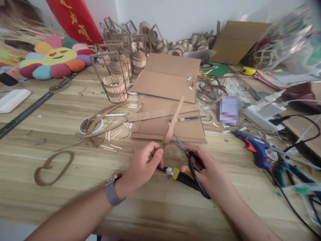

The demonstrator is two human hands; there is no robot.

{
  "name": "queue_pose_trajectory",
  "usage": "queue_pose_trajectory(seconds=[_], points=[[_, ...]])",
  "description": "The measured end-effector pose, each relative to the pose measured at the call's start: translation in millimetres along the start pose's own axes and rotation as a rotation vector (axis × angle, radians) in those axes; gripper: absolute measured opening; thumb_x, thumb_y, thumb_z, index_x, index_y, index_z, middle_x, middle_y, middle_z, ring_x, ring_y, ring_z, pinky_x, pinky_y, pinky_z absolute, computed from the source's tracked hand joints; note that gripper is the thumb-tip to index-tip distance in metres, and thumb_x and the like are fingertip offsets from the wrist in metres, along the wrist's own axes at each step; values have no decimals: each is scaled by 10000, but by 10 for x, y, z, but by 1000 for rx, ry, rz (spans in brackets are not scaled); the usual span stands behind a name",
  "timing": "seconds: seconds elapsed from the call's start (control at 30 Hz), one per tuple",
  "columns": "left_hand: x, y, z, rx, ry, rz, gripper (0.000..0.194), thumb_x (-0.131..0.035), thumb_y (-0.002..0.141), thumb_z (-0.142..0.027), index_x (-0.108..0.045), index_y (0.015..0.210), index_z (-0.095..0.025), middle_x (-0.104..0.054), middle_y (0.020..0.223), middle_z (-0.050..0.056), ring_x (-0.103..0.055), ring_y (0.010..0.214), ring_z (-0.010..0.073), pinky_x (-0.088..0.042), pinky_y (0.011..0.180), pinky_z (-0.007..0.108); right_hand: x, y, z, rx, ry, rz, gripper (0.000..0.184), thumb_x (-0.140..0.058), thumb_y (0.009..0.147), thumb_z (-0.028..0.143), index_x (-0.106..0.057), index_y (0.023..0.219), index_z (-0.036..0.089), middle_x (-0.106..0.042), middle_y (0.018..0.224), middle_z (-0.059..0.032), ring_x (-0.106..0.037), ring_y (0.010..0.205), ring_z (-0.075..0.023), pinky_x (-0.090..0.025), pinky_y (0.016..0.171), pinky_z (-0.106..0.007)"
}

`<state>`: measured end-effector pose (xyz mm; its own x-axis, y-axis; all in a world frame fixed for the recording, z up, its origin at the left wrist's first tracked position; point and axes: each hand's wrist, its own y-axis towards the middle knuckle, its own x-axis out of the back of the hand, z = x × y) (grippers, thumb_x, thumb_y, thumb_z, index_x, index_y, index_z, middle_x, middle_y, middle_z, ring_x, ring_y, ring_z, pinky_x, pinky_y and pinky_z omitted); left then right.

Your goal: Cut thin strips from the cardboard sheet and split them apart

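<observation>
My left hand pinches the near end of a thin brown strip that points away from me over the cardboard. In my right hand is a pair of scissors with black handles, its blades parted beside the strip's lower part. Whether the blades touch the strip, I cannot tell. Beneath the scissors a black and yellow utility knife lies on the table, partly covered by my right hand. Cardboard sheets lie just beyond both hands, with a wider brown strip and a slim metal blade across them.
Small slatted baskets stand at the back left. On the left are a tape roll with brown strips and a curled strip. At right lie a blue glue gun, pliers, a power strip and cables.
</observation>
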<state>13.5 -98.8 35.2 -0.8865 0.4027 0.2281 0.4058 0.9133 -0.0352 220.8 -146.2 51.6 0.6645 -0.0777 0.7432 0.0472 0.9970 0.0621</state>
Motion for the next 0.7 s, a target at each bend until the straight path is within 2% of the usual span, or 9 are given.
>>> queue_pose_trajectory(seconds=[0.17, 0.27, 0.37, 0.43, 0.5, 0.6, 0.7], points=[[29, 37, -1, 35, -60, -32, 210, -470, 954, -357, -562, 857, -195, -622, 573, -49, -564, 559, 117, -437, 600, 229, 136, 108, -291, 125, -236, -131, 335, -583, 842, 434, -636, 1117, 250, -628, 812, -42, -611, 663, -200, -488, 592, -315], [24, 34, -2, 23, -56, -23, 208, -475, 950, -360, -573, 873, -194, -623, 574, -49, -558, 555, 116, -439, 601, 231, 149, 135, -490, 183, -351, -101, 366, -547, 840, 313, -599, 1194, 236, -663, 919, -72, -658, 814, -239, -520, 696, -357], [13, 16, -7, 3, -27, -25, 213, -463, 955, -354, -568, 857, -196, -618, 576, -50, -555, 548, 114, -434, 592, 230, 122, 110, -588, 214, -505, -76, 420, -544, 833, 280, -564, 1250, 240, -688, 1015, -81, -660, 916, -281, -520, 755, -411], [6, 2, -13, -21, 20, -23, 215, -453, 959, -345, -560, 843, -198, -613, 577, -52, -551, 539, 113, -417, 565, 224, 104, 86, -537, 234, -617, -111, 395, -544, 851, 285, -572, 1244, 257, -693, 1001, -71, -656, 897, -291, -509, 734, -424], [-1, -9, -19, -66, 103, -14, 215, -444, 960, -318, -537, 805, -201, -607, 577, -52, -552, 535, 113, -399, 552, 224, 87, 66, -381, 290, -654, -196, 324, -533, 891, 294, -600, 1204, 244, -687, 1000, -82, -649, 888, -283, -498, 737, -421], [-9, -25, -23, -186, 327, -29, 222, -453, 944, -262, -506, 737, -201, -589, 589, -39, -545, 555, 127, -375, 563, 245, 35, 45, -47, 473, -594, -348, 258, -558, 924, 297, -638, 1148, 198, -660, 1097, -134, -624, 961, -271, -485, 803, -412], [-13, -47, -14, -349, 508, -18, 215, -458, 943, -219, -545, 748, -189, -620, 672, -3, -569, 639, 155, -385, 615, 272, -67, 23, 188, 681, -548, -402, 260, -658, 888, 318, -648, 1137, 246, -664, 1186, -111, -572, 1114, -267, -430, 967, -434]])
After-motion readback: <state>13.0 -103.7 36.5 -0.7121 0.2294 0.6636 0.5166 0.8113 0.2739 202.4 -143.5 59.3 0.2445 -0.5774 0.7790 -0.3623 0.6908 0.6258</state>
